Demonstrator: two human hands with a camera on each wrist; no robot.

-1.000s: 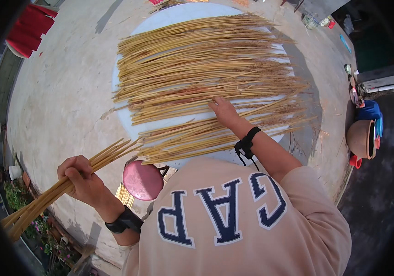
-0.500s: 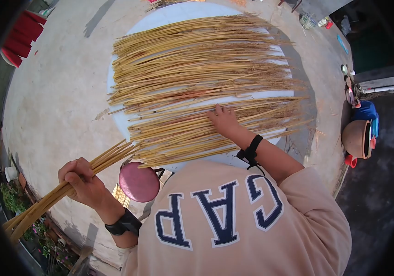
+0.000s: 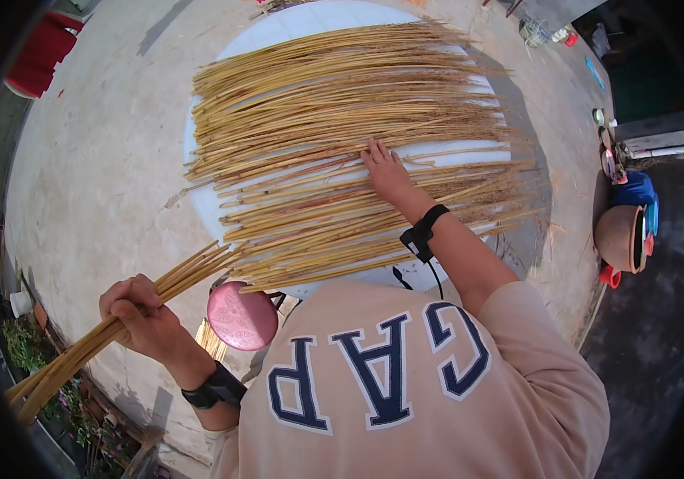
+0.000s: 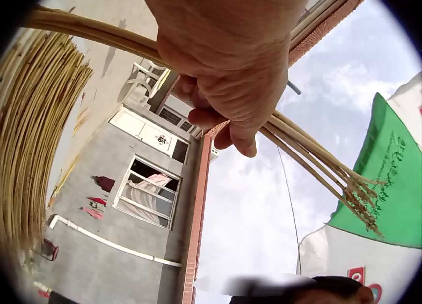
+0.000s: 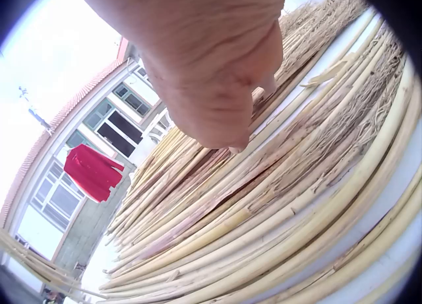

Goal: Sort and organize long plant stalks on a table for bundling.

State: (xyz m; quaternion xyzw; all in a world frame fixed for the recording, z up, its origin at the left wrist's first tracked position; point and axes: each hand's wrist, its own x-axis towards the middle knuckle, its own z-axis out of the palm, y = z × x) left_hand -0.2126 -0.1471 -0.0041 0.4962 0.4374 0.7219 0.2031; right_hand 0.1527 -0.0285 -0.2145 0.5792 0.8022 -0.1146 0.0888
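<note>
Long yellow-brown dried stalks (image 3: 318, 92) lie in rows across a round white table (image 3: 318, 17), their thin brushy tops toward the right. My right hand (image 3: 390, 177) rests its extended fingers on stalks at the gap between the far rows and the nearer ones. In the right wrist view the palm hides most of the fingers, just over the stalks (image 5: 264, 211). Off the table's near left side, my left hand (image 3: 144, 318) grips a slim bundle of stalks (image 3: 190, 271). That bundle (image 4: 105, 34) runs through the curled fingers, brushy ends beyond them in the left wrist view.
A round pink stool (image 3: 241, 315) stands by the table's near left edge, with more stalks (image 3: 213, 339) on the ground beside it. Potted plants (image 3: 23, 343) line the left side. To the right are a clay pot (image 3: 620, 238) and a blue container (image 3: 634, 190).
My right hand has moved toward the near stalks and then back away from my body, to the gap's far side. Some stalks now lie closer to the near rows. The left hand keeps its bundle.
</note>
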